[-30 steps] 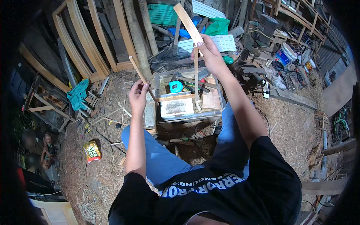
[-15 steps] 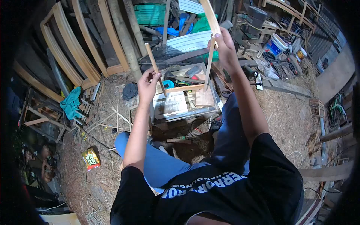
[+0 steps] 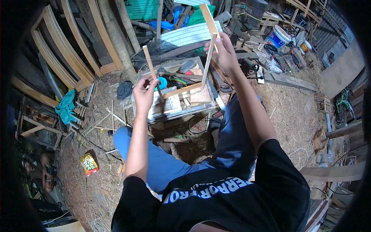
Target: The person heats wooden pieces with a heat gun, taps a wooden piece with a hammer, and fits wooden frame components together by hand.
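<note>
Right now, on my feed, both hands are busy with a slim wooden frame held over the toolbox [image 3: 197, 111]. I have the left hand [image 3: 144, 94] pinching the left stick [image 3: 149, 61] partway down, thumb against fingers, with the stick's top rising clear of the grip. I see the right hand [image 3: 227, 54] grasping the board [image 3: 209, 18] near its lower end; the board slants up and away from me. The right stick [image 3: 208, 62] meets the board just beside the fingers, though I cannot tell whether they press on it too. Low down, the crossbar [image 3: 183, 91] spans between the two sticks. Whether it touches anything under it, I cannot make out.

Beneath the frame, I can see the tape measure [image 3: 162, 83] near the left hand, a white block [image 3: 172, 104] on the near side and a wood block [image 3: 200, 97] below the right stick's foot. A black bag [image 3: 124, 89] lies left of the toolbox. Farther off on the ground, well apart from the hands, sits a snack packet [image 3: 89, 164].
</note>
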Action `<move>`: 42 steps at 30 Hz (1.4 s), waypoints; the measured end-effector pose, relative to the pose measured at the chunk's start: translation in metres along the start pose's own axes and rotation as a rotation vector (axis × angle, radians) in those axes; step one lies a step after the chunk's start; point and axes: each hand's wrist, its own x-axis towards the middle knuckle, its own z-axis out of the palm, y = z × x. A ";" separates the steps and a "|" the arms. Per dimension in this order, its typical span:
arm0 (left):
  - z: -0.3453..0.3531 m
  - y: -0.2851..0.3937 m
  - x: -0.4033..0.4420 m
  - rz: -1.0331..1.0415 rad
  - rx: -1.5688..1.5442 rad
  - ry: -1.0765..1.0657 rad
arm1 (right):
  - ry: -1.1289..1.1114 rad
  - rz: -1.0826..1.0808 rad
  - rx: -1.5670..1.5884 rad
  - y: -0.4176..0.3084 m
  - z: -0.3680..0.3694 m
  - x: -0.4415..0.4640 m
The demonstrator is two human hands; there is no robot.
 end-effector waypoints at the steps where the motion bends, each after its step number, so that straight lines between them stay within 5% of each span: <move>1: 0.000 -0.003 0.000 0.007 -0.008 0.016 | 0.004 -0.015 -0.006 0.000 0.002 0.001; 6: -0.009 -0.006 -0.006 0.014 -0.024 0.073 | 0.056 -0.031 -0.094 0.009 0.010 -0.001; 13: -0.063 0.008 -0.019 -0.025 -0.201 0.179 | -0.200 0.100 0.021 0.024 0.045 -0.013; 19: -0.097 -0.005 -0.037 -0.017 -0.076 0.218 | -0.071 0.160 -0.007 0.050 0.088 -0.057; 42: -0.084 -0.001 -0.053 0.088 -0.047 0.340 | -0.106 0.227 0.101 0.133 0.130 -0.036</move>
